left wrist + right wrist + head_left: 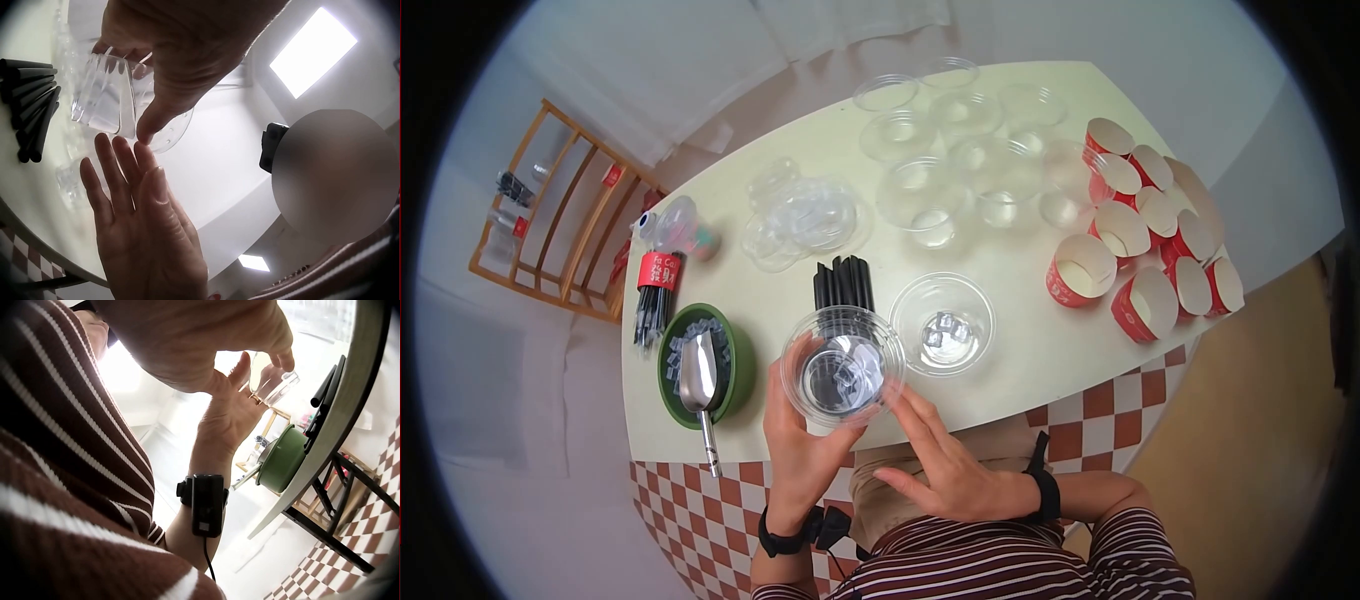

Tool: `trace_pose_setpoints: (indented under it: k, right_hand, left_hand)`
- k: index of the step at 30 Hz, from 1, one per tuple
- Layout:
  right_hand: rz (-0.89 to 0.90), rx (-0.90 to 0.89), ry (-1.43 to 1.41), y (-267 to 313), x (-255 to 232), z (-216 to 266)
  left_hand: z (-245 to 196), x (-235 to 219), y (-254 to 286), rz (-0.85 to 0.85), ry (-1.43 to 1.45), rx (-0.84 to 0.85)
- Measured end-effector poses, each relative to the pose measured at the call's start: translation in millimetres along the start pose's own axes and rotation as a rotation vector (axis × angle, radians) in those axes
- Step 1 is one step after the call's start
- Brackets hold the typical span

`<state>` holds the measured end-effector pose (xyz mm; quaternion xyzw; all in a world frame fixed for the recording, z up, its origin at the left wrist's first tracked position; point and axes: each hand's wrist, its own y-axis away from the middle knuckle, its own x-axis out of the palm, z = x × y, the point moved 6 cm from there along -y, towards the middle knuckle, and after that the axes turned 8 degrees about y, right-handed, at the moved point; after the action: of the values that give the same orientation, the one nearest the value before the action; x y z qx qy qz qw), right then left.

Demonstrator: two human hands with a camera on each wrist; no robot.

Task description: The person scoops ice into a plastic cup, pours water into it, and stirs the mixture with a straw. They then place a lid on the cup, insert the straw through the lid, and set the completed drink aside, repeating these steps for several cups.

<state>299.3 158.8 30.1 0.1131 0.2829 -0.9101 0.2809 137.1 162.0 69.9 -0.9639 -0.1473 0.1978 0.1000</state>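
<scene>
A clear plastic cup [842,372] is held above the table's front edge, with what look like clear ice pieces inside. My left hand [802,448] grips it, fingers and thumb curled round its side; the left wrist view shows that hand [172,53] round the cup [103,100]. My right hand [960,480] has its fingers extended, their tips at or near the cup's right side; whether they touch is unclear. Another clear cup [943,325] with similar pieces stands on the table to the right. Black straws [843,282] lie just behind the held cup.
A green bowl [743,375] of translucent cubes with a metal scoop [699,372] stands at left. Wrapped straws [656,300] lie beyond it. Clear lids [805,222] are piled at back left, several clear cups [920,190] stand behind, and red paper cups [1080,272] fill the right side.
</scene>
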Motion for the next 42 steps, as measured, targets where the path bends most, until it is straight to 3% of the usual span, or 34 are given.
trace_pose_setpoints:
  k: [42]
  right_hand:
    - [0.015,0.017,-0.034,9,6,-5]
  left_hand:
    - [-24,4,-3,0.081,-0.285,0.123]
